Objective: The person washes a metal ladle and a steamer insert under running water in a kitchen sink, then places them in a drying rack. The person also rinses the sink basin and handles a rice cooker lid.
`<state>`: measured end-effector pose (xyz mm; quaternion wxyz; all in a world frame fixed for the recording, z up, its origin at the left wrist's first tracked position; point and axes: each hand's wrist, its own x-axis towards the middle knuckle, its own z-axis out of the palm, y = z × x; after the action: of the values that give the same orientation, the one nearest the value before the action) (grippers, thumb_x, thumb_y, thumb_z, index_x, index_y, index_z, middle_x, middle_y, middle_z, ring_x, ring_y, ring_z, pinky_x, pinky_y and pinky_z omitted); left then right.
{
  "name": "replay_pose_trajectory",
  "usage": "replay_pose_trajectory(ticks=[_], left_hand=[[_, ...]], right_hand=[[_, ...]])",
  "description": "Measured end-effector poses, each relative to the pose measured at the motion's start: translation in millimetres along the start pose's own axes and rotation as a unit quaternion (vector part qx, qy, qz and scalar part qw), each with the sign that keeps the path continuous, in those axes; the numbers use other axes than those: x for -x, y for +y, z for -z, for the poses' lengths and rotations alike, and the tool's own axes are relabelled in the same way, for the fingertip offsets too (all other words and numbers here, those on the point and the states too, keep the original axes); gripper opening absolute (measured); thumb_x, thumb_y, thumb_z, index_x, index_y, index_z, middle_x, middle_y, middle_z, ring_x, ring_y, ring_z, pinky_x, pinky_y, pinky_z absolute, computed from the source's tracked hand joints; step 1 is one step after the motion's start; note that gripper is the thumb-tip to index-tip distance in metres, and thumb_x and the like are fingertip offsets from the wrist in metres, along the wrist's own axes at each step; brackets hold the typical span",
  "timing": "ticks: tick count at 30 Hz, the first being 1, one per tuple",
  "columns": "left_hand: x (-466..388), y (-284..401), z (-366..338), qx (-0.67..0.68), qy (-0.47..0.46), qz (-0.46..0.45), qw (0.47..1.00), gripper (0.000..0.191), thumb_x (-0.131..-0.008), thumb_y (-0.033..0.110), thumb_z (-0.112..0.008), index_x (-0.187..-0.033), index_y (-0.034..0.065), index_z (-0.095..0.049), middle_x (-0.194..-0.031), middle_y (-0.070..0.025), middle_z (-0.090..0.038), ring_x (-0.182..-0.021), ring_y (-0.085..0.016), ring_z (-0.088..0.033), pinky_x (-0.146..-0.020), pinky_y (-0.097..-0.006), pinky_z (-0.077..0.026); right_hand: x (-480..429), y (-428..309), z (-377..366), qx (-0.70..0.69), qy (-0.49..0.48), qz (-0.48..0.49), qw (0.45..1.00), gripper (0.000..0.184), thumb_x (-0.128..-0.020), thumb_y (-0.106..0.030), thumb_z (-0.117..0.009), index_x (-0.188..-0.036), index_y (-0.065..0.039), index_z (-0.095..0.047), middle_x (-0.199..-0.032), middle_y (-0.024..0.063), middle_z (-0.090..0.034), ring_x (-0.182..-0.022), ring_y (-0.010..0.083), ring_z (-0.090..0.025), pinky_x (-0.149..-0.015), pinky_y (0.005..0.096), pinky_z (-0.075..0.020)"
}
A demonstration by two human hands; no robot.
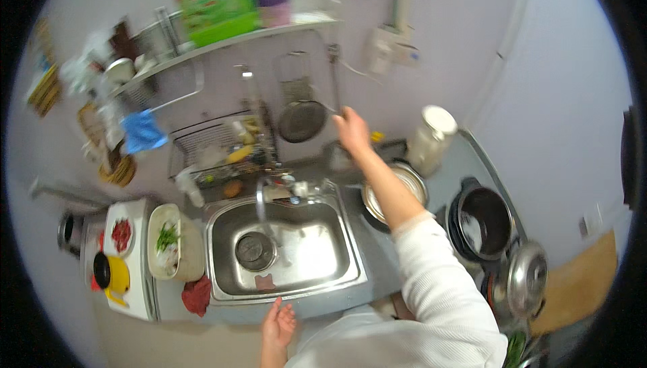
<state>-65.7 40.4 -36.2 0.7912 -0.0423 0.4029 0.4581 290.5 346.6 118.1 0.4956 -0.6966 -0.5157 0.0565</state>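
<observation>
My right hand (352, 129) reaches up to the wall beside a thin dark hanging utensil (334, 77). Its fingers look curled at the utensil's lower end, but blur hides whether they grip it. Just left of that hand hangs a round dark strainer or pan (302, 121). My left hand (279, 321) is low, in front of the counter's edge, with fingers apart and nothing in it. Beyond it lies the stainless steel sink (323, 289), with a small reddish piece (264, 282) inside near the front wall and a round drain basket (256, 250).
A lidded glass jar (431, 140), metal bowls (371, 201) and a dark pot (485, 224) stand on the right. Left of the sink are a plastic tub with greens (192, 246), a red cloth (196, 295) and a yellow-handled pan (119, 273). A shelf (227, 40) runs above.
</observation>
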Motion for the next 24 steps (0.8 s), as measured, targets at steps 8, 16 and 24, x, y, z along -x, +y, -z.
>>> replay_pose_trajectory(ticks=[8,16,24], left_hand=[[-4.8,21.9,-1.2,-0.048,-0.016,0.058,0.997,0.028,-0.091,0.026,-0.047,-0.116,0.0140,-0.051,-0.087,-0.0068,-0.064,-0.070,-0.017,-0.062,-0.055,-0.0287,-0.051],[-45.3,27.3,-19.3,-0.201,-0.025,0.138,0.970,0.032,-0.090,0.022,-0.050,-0.120,0.0123,-0.048,-0.085,-0.0073,-0.063,-0.068,-0.017,-0.061,-0.053,-0.0269,-0.050],[-58.8,-31.4,-84.8,-0.365,-0.096,0.156,0.913,0.039,-0.091,0.018,-0.047,-0.128,0.0064,-0.039,-0.086,-0.0100,-0.061,-0.067,-0.016,-0.060,-0.051,-0.0250,-0.048]], right_hand=[[5.4,15.1,-22.6,-0.129,0.052,-0.017,0.990,0.032,-0.078,-0.017,-0.059,-0.107,-0.004,-0.052,-0.102,0.0179,-0.057,-0.097,0.0360,-0.053,-0.082,0.0427,-0.0427],[192.0,36.2,12.3,-0.149,0.020,0.018,0.988,0.052,-0.078,-0.004,-0.057,-0.128,-0.006,-0.041,-0.113,0.0128,-0.049,-0.077,0.0190,-0.051,-0.071,0.0285,-0.0440],[420.4,56.6,138.3,-0.071,-0.022,-0.251,0.965,0.040,-0.084,-0.008,-0.053,-0.123,-0.008,-0.047,-0.106,0.0139,-0.055,-0.091,0.0281,-0.056,-0.077,0.0328,-0.0454]])
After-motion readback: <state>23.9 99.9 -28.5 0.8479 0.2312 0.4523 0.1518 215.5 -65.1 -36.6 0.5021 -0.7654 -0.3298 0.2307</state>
